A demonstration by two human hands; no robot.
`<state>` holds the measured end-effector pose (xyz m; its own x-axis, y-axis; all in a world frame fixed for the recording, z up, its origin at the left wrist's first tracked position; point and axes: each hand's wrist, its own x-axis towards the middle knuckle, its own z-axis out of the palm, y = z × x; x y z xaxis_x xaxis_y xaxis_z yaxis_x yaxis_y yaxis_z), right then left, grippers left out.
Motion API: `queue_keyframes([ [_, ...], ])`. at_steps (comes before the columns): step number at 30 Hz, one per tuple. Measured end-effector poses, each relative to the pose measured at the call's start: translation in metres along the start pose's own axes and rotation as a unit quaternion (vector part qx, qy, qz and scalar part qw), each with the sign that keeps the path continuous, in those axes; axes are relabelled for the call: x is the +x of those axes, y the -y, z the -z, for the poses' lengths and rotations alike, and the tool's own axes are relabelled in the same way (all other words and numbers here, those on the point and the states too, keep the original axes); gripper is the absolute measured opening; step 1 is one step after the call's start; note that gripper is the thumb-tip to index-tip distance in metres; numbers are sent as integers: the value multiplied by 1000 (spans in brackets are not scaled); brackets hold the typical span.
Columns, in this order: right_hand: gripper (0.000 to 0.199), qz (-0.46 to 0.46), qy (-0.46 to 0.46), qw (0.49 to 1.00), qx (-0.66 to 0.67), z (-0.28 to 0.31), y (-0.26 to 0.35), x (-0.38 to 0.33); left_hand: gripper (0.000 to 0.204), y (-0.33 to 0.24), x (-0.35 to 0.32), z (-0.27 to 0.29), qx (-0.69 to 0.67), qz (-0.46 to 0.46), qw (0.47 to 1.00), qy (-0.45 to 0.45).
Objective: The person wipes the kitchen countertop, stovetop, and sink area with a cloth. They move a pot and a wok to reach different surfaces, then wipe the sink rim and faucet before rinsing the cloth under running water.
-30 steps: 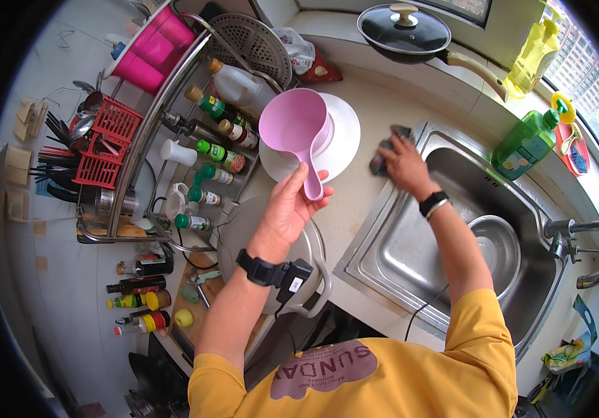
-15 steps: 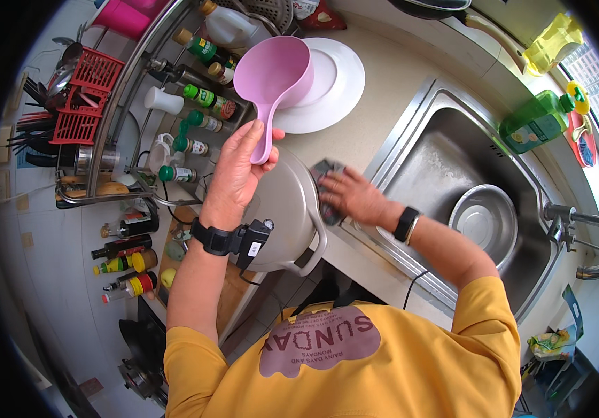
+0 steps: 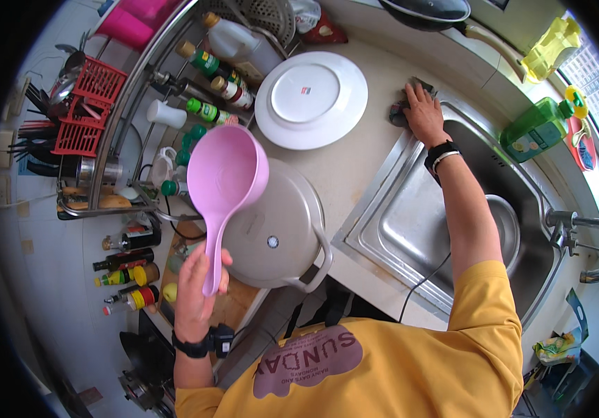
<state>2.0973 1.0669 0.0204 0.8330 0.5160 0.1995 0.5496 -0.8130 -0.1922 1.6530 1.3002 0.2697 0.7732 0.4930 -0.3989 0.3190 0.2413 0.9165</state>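
My left hand point(image 3: 193, 282) is closed round the handle of a pink water dipper point(image 3: 228, 171), held with its bowl facing up. The dipper hangs over the left part of a grey two-handled pot point(image 3: 292, 209), which shows a flat round face with a small round mark. My right arm is stretched out, and my right hand point(image 3: 425, 118) presses a dark cloth point(image 3: 399, 115) on the counter by the sink's far left corner. Beyond the pot lies a white plate point(image 3: 306, 97), bottom up.
On the right, the steel sink point(image 3: 411, 202) holds a metal basin point(image 3: 507, 226) beside the tap point(image 3: 592, 275). A green soap bottle point(image 3: 533, 129) stands on the sill. At left are a metal rack point(image 3: 97, 167) and several seasoning bottles. A frying pan point(image 3: 428, 10) sits at the back.
My right hand has slid the cloth from beside the pot to the far left corner of the sink. My left hand has drawn the dipper back toward me, uncovering more of the plate.
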Motion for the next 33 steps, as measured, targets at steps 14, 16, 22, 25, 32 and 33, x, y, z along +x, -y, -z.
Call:
queue_keyframes([
  [14,31,129,-38,984,113,-54,55,105,40,54,-62,22,-51,54,994,-76],
  [16,29,163,-29,983,80,-53,60,102,41,60,-59,24,-76,53,993,-78],
  [22,27,-6,-77,997,-6,-20,-16,73,59,75,-48,40,-137,60,986,-78],
  [25,33,-65,-33,997,7,-4,-59,47,69,80,-43,42,-145,74,984,-69],
  [32,35,-168,-27,985,-11,31,-123,-29,82,85,-39,43,-188,64,975,-97],
  [33,22,-209,-72,974,-54,32,-126,-36,82,85,-40,43,-186,70,974,-104],
])
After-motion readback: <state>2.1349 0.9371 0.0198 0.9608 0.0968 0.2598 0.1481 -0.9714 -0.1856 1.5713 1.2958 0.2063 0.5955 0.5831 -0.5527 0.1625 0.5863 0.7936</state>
